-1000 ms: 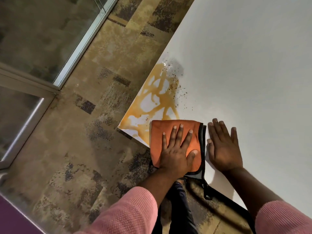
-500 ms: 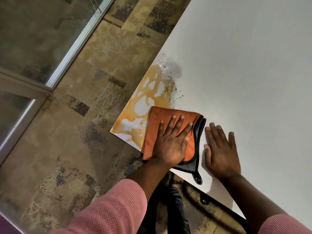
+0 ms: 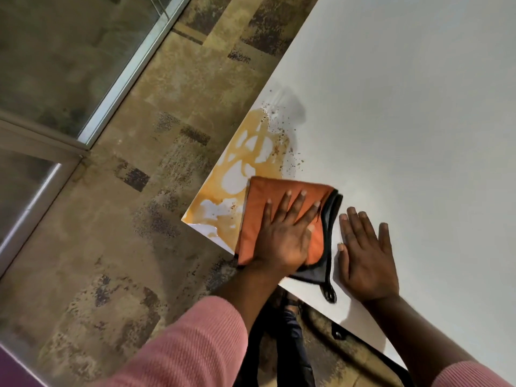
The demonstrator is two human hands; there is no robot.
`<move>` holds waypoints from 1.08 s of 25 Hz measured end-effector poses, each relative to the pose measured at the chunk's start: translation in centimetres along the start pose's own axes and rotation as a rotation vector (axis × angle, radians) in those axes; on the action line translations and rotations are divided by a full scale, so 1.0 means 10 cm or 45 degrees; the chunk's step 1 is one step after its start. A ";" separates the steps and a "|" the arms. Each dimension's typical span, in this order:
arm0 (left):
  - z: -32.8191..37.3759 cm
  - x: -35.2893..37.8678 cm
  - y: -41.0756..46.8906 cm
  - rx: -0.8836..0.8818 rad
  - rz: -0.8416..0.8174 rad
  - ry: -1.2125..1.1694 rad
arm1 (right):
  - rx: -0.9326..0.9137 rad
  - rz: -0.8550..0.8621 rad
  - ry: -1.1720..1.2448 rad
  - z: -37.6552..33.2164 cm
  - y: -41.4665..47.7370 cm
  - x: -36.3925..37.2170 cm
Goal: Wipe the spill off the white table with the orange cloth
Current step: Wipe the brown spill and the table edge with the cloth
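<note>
On a smooth white table [image 3: 418, 135], the left hand [image 3: 282, 236] presses flat, fingers spread, on a folded orange cloth [image 3: 268, 199] beside an orange-brown liquid spill [image 3: 237, 174]; the right hand [image 3: 365, 255] rests open-palmed alongside.

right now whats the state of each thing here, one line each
orange cloth: folded, flat on the table corner, covering the spill's near edge
spill: orange liquid with dark specks, mostly unwiped
left hand: open, palm pressed on the cloth
right hand: open, flat on bare table beside the cloth
white table: clean away from the spill
</note>
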State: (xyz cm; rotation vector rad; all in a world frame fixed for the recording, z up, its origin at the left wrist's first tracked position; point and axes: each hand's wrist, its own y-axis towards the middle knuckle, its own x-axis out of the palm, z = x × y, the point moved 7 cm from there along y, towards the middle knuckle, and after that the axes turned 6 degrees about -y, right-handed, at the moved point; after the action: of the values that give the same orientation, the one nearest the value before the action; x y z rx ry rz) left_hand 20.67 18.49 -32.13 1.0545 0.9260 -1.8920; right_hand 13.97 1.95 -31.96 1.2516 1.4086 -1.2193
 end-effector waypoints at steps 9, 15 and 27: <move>-0.05 0.06 -0.33 -0.118 0.028 -0.043 | 0.014 0.009 0.013 0.02 -0.02 0.03; -0.14 0.04 -0.40 -0.089 -0.005 -0.008 | 0.017 0.011 0.022 0.01 0.00 0.02; -0.31 0.05 -0.79 -0.258 0.142 -0.178 | -0.043 0.021 0.049 -0.26 0.20 0.02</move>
State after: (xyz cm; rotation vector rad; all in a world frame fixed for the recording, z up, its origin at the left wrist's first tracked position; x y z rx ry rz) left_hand 14.69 24.51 -32.03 0.8256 0.9367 -1.7164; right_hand 15.93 4.58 -32.05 1.2669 1.4383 -1.1615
